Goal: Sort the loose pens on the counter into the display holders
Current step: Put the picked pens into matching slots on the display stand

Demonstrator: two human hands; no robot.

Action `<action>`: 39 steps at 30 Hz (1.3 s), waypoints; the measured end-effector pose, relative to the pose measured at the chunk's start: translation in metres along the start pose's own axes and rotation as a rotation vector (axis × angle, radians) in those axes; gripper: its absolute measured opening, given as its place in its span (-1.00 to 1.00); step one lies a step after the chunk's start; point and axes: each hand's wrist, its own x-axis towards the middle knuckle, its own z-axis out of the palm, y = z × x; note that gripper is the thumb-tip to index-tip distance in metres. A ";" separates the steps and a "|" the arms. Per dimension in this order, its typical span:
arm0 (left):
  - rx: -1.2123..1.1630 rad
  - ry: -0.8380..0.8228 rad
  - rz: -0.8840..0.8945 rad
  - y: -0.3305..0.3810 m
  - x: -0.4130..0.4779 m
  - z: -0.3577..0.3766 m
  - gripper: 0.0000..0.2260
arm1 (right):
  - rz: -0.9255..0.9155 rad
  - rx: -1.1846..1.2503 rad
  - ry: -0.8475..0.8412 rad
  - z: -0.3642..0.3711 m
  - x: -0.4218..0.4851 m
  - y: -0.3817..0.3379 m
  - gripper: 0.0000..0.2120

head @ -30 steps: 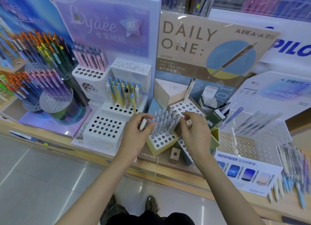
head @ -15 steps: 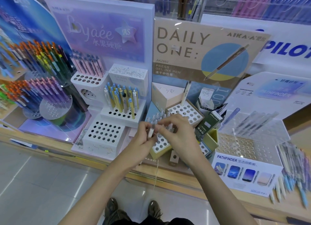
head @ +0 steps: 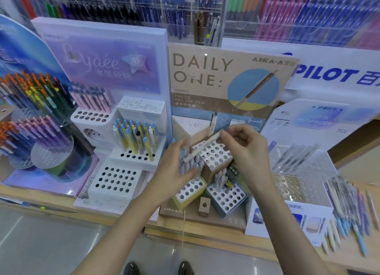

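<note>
Pen (head: pixel 202 147): pale, slanted, clear of every hole. Upper end pinched in your right hand (head: pixel 244 151); lower end points down-left toward your left hand (head: pixel 174 167).
Left hand: fingers spread and loose, holding nothing; contact with pen lost in blur.
Slant probably serves to bring tip down for a hole.
Tan holder (head: pixel 216 155): just under pen, holes free.
Yellow holder (head: pixel 190 192): grey pens (head: pixel 191 163) upright beside left fingers, likely being steadied.
Loose pens (head: pixel 349 223): on counter (head: pixel 205 235), well apart, far right.
</note>
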 end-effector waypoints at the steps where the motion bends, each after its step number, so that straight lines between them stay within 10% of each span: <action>1: 0.132 0.029 0.043 -0.005 0.002 0.000 -0.39 | -0.038 0.000 0.061 -0.005 0.009 -0.003 -0.91; 39: 0.390 0.071 0.021 -0.035 -0.001 0.025 -0.57 | -0.301 -0.808 -0.102 0.027 0.073 0.027 -0.88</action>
